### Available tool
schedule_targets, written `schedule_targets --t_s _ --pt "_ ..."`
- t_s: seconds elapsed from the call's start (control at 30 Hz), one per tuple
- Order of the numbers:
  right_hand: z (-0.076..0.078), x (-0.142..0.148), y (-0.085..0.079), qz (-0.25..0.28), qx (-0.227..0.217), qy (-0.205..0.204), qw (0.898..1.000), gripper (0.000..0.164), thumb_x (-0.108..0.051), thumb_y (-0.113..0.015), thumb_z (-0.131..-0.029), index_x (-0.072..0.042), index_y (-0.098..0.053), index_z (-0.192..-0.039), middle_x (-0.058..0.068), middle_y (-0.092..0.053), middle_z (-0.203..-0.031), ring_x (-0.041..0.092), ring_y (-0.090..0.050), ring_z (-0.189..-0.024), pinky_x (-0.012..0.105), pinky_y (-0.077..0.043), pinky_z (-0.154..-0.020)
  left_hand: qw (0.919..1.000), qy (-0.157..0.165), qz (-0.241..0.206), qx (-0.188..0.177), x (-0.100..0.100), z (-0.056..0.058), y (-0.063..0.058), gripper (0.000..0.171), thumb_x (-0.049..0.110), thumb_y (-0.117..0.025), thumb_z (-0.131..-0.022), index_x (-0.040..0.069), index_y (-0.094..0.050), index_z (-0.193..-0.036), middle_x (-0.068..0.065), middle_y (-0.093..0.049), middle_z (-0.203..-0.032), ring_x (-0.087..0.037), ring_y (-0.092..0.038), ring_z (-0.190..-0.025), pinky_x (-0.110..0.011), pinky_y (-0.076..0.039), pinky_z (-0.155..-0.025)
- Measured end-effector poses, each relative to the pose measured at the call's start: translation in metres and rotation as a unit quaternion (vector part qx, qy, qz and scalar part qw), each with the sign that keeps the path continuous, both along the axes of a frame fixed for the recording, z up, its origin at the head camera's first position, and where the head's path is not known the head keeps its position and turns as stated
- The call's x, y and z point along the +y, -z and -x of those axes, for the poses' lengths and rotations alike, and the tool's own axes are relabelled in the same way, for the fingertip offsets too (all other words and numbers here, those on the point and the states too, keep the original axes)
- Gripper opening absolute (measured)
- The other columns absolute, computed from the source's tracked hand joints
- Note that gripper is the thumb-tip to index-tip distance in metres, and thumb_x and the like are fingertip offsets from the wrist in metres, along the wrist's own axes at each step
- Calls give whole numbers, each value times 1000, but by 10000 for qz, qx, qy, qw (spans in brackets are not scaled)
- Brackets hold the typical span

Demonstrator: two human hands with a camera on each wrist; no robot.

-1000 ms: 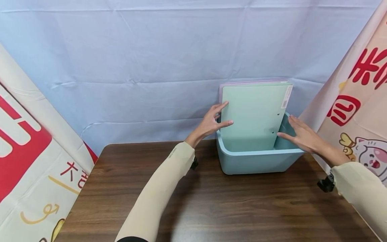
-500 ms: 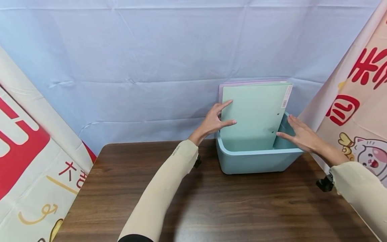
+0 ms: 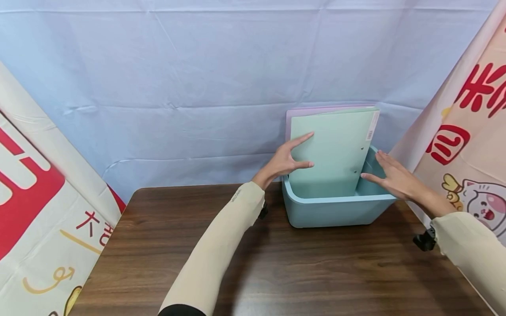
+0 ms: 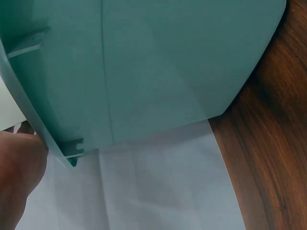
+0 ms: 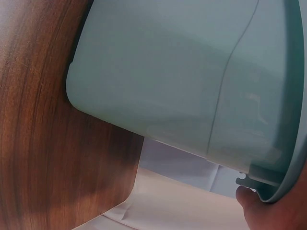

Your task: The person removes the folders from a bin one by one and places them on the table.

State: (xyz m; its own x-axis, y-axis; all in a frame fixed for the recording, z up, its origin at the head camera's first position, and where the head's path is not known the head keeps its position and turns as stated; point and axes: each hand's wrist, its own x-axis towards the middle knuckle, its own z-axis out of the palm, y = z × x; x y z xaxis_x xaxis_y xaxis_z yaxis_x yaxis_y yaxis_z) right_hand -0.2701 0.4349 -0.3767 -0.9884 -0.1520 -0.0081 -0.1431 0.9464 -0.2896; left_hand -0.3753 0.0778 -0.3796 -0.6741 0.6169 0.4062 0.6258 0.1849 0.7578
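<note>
A pale blue cloth (image 3: pixel 197 79) hangs along 12 o'clock, behind a dark wooden table (image 3: pixel 276 272). The blue bin (image 3: pixel 336 213) sits on that table at about 4 o'clock from the middle of the head view. A mint-green folder (image 3: pixel 330 151) stands in the bin and rises well above its rim, with a lilac folder (image 3: pixel 289 125) behind it, showing from 10 to 12 o'clock. Their top edges do not run parallel, so squaring the pair calls for light, even pressure low on the sides, not a push at one upper corner.

From the bin's middle, the left hand (image 3: pixel 282 160) is at 10 o'clock, index finger and thumb straight and spread in front of the green cover; its other fingers are hidden. The right hand (image 3: pixel 397 177) is at about 3 o'clock, fingers extended at the bin's side; bracing that wall would probably keep the bin from sliding or tipping.

The white label (image 3: pixel 372 126) marks the folder's 2 o'clock, a good guide for alignment; two small rivets (image 3: pixel 362 148) sit at 3 and 4.
</note>
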Motion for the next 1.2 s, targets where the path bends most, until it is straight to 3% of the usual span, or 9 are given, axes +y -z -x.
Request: schedule_targets --t_s 0.27,0.47,0.5,0.57,0.63,0.73,0.87,1.0,1.2 --pt "0 2 0 43 32 -54 10000 103 -58 -51 -107 10 2 -164 37 3 -170 57 -1 -157 78 -10 -120 9990 20 -277 -356 5 -5 -1 86 18 -90 -88 41 -47 -159 22 -44 -162 3 -36 -150 -29 -34 -123" --pt "0 3 0 29 48 -66 10000 103 -58 -51 -107 10 2 -164 37 3 -170 57 -1 -157 78 -11 -120 9994 -216 -264 12 9 -6 -2 81 15 -89 -88 35 -52 -158 14 -51 -160 5 -44 -144 -20 -42 -113" --pt "0 3 0 28 48 -60 10000 103 -58 -51 -107 10 2 -164 37 3 -170 57 -1 -157 78 -11 -120 9993 -260 -252 99 10 -7 -2 81 15 -89 -88 34 -52 -157 12 -52 -159 5 -52 -135 -19 -44 -109" --pt "-1 3 0 32 44 -57 10000 104 -58 -51 -107 10 2 -164 37 3 -170 57 -1 -157 78 -10 -120 9990 -335 -243 148 10 -7 -2 79 14 -88 -88 34 -54 -156 10 -54 -158 3 -63 -95 -18 -49 -95" --pt "-1 3 1 24 41 -64 10000 104 -58 -51 -107 10 2 -164 37 3 -170 57 -1 -157 78 -10 -120 9989 -377 -264 109 11 -8 -2 77 13 -88 -88 33 -55 -155 10 -55 -157 -2 -45 -61 -19 -49 -84" --pt "0 3 1 12 48 -71 10000 104 -58 -51 -107 10 2 -164 37 3 -170 57 -2 -157 78 -11 -120 9986 -409 -322 11 12 -9 -3 75 9 -87 -89 32 -57 -154 8 -56 -155 -13 -16 -48 -22 -46 -68" --pt "0 4 2 44 65 -88 9999 104 -57 -51 -107 11 2 -164 38 2 -170 58 -3 -156 78 -11 -120 9979 -514 -383 -118 15 -10 -4 73 4 -85 -89 32 -59 -152 9 -57 -154 -13 -22 -49 -24 -43 -62" --pt "1 5 1 86 50 -86 9999 104 -58 -51 -107 10 2 -164 37 3 -170 58 -3 -156 78 -10 -120 9967 -619 -490 -161 18 -10 -4 72 2 -85 -88 32 -62 -149 9 -59 -152 -13 -32 -57 -22 -44 -65" --pt "1 5 1 76 29 -106 9999 104 -58 -52 -107 10 3 -164 37 3 -170 58 -2 -156 78 -10 -119 9956 -699 -627 45 19 -12 -3 71 0 -85 -87 29 -64 -148 5 -60 -150 -14 -26 -51 -23 -43 -62"
